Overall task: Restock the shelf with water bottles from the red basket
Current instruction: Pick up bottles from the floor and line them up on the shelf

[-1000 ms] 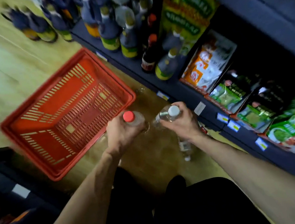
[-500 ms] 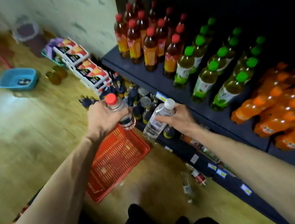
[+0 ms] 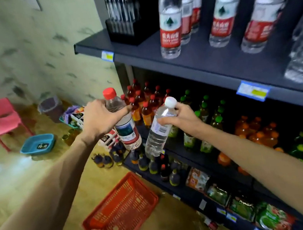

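My left hand (image 3: 99, 118) grips a clear water bottle with a red cap (image 3: 125, 128) near its neck, held upright. My right hand (image 3: 182, 118) holds a second clear water bottle with a white cap (image 3: 157, 134), tilted with its base down to the left. Both bottles hang in the air in front of the dark shelf unit, below its upper shelf (image 3: 207, 58). Tall water bottles with red labels (image 3: 168, 20) stand on that shelf. The red basket (image 3: 121, 215) lies on the floor below my arms, and nothing shows inside it.
Lower shelves hold red-capped tea bottles (image 3: 145, 103), green-capped and orange drinks, small dark bottles and snack packets. A black display rack (image 3: 124, 22) stands at the upper shelf's left end. A pink chair (image 3: 3, 118), blue tub (image 3: 37, 144) and bin sit by the wall.
Both hands have risen with their bottles from just above the basket to mid-shelf height. The view has swung up from the floor, so the upper shelf of water bottles now shows.
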### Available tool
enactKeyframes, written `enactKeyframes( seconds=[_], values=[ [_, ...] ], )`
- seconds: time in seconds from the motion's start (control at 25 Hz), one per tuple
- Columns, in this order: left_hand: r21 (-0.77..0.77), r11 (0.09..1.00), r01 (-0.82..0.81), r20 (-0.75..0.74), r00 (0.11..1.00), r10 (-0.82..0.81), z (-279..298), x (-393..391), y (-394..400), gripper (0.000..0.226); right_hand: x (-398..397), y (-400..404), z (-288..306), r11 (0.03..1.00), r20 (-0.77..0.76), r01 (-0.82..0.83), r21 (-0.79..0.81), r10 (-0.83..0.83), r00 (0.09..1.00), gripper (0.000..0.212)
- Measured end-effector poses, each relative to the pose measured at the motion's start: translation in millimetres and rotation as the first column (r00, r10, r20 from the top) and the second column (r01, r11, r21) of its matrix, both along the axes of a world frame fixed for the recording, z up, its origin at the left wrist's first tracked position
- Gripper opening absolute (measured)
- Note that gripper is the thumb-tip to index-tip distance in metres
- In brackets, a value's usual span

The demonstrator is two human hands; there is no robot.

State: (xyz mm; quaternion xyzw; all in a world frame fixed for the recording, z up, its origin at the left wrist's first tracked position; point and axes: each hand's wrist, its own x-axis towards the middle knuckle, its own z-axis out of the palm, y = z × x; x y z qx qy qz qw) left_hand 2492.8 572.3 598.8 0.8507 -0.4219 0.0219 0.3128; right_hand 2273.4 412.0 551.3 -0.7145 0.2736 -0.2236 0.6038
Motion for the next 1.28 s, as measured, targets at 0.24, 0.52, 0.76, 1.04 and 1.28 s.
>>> enactKeyframes(
  seconds=[0.24,0.52,0.76,1.04,1.28],
  values=[
    [-0.056,0.993,0.106,0.063,0.993,-0.103,74.6,-23.1,-32.6,0.058,-16.1,-4.4,76.1,1.000,0.108,-0.007,-0.004,0.008,0.994,0.032],
    [-0.268,0.952,0.150,-0.041,0.985,-0.166,121.7,-43.4,-47.1,0.029,-29.2,-12.1,138.2,0.998,0.202,0.061,-0.021,-0.055,0.978,0.039],
    [-0.470,0.868,0.163,-0.190,0.941,-0.280,170.9,-39.8,-71.4,0.048,-45.6,-33.4,184.5,0.977,0.310,0.209,0.047,-0.214,0.926,0.044],
    [-0.537,0.795,0.282,-0.145,0.898,-0.416,194.8,-67.9,-114.1,0.037,-80.7,-44.8,222.1,0.933,0.361,0.359,-0.017,-0.329,0.873,0.036],
    [-0.569,0.752,0.334,-0.114,0.873,-0.474,193.4,-112.9,-155.2,0.038,-138.5,-33.5,230.1,0.892,0.324,0.445,-0.078,-0.400,0.858,0.027]
  ],
)
